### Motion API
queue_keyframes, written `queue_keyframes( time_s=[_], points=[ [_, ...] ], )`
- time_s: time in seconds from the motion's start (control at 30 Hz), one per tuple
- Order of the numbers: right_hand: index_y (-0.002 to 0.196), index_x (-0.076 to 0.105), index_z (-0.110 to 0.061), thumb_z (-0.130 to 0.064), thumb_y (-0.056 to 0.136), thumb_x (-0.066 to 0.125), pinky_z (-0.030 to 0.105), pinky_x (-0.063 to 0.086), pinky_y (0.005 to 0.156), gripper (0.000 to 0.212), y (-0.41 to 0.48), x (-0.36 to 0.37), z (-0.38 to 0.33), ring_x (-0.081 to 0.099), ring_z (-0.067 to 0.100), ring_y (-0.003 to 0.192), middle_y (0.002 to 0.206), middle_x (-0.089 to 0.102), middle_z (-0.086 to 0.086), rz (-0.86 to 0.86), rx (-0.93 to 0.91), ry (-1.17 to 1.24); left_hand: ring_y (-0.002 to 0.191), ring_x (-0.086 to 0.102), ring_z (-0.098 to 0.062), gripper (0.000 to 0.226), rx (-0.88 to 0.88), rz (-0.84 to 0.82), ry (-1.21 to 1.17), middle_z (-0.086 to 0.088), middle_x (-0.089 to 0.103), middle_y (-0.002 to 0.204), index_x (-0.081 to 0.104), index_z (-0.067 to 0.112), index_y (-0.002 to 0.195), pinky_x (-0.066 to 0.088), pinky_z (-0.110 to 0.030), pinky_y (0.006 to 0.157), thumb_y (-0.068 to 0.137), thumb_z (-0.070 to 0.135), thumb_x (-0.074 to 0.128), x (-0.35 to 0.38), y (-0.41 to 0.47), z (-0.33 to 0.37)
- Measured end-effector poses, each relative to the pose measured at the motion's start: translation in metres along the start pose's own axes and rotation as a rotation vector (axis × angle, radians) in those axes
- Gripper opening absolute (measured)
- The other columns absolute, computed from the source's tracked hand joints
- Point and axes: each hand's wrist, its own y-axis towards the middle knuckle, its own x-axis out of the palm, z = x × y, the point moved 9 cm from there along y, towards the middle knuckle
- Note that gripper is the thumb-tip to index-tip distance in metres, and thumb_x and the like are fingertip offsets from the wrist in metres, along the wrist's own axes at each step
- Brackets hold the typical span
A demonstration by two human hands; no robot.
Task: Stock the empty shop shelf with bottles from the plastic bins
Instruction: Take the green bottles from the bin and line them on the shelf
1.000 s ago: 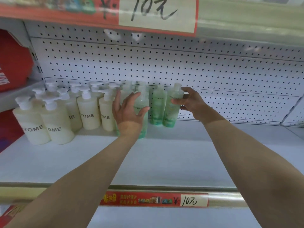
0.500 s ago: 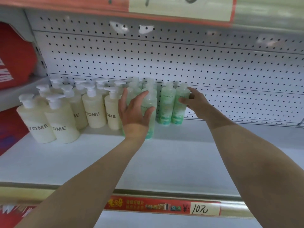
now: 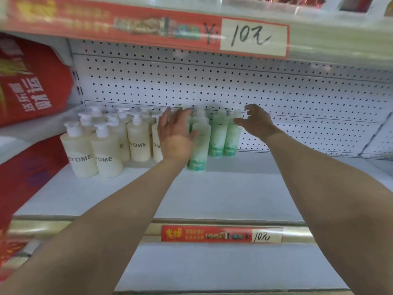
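Several cream pump bottles marked YOME stand at the left of the white shelf. To their right stand green bottles: one in front and a pair behind it by the pegboard. My left hand has spread, straight fingers just left of the front green bottle, thumb at its side. My right hand hovers with loose fingers just right of the rear pair, apart from them. Neither hand holds anything.
A perforated white back panel closes the shelf. Red price strips marked 10 run along the upper shelf edge and the lower edge. Red packaged goods fill the bay at left. Bare shelf surface lies to the right.
My right hand has let go of the rear green bottle and drawn back slightly. My left hand's fingers have straightened off the front green bottle. The camera has tilted up.
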Motion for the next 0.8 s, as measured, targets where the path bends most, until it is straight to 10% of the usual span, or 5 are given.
queue_keyframes(
  time_s=[0.3,0.8],
  points=[
    [0.155,0.03,-0.028,-0.052,0.092,0.063,0.037,0.038,0.11,0.075,-0.109,0.022,-0.136,0.04,0.029,0.14,0.155,0.037,0.011,-0.088,-0.226,-0.343,0.14,0.031,-0.032,0.064,-0.049,-0.071,0.286,-0.008,0.033,0.158,0.042,0.029,0.147,0.03,-0.044,0.112,0.089,0.046,0.064,-0.14,-0.006,-0.02],
    [0.155,0.032,-0.017,-0.05,0.095,0.059,0.041,0.038,0.109,0.073,-0.305,0.169,-0.26,0.045,0.032,0.136,0.156,0.036,0.013,-0.295,-0.336,-0.231,0.136,0.036,-0.036,0.058,-0.323,-0.217,0.425,-0.013,0.043,0.148,0.049,0.023,0.14,0.031,-0.047,0.11,0.092,0.055,0.056,-0.316,-0.13,-0.153]
  ],
)
